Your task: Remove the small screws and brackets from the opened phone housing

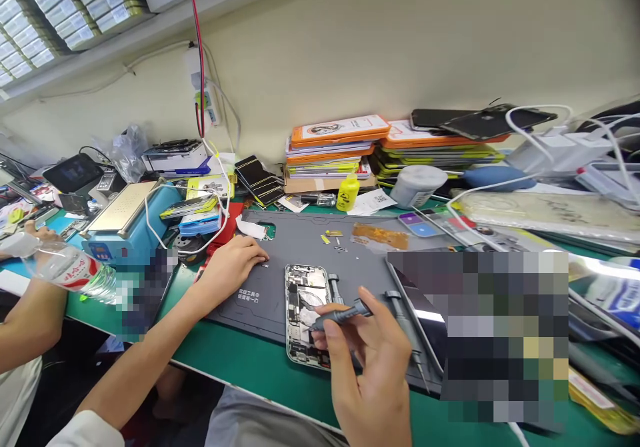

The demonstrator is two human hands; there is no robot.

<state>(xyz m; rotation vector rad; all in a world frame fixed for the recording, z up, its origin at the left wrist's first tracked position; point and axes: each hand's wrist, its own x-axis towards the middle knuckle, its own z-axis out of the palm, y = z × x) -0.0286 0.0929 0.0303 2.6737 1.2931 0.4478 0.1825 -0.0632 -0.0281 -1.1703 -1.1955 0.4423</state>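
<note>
An opened smartphone [300, 300] lies face up on the dark grey work mat [280, 234], its inner parts bare. My right hand [373, 360] grips a grey screwdriver [345, 315] over the phone, with the tool's tip end hidden among the parts. Off to the left, my left hand [235, 262] rests on the mat with its fingertips drawn together beside a tiny piece; whether they pinch it I cannot make out. Two more grey screwdrivers lie nearby, one [335, 287] by the phone's upper right edge and one [407, 327] farther right.
A detached screen [415, 300] lies on the right, partly blurred out. Small strips and an amber sheet [380, 236] sit on the mat. Behind stand a yellow bottle [347, 192], stacked orange boxes [340, 130] and a white tub [419, 184]. Another person's arm [35, 320] and a water bottle [75, 270] are left.
</note>
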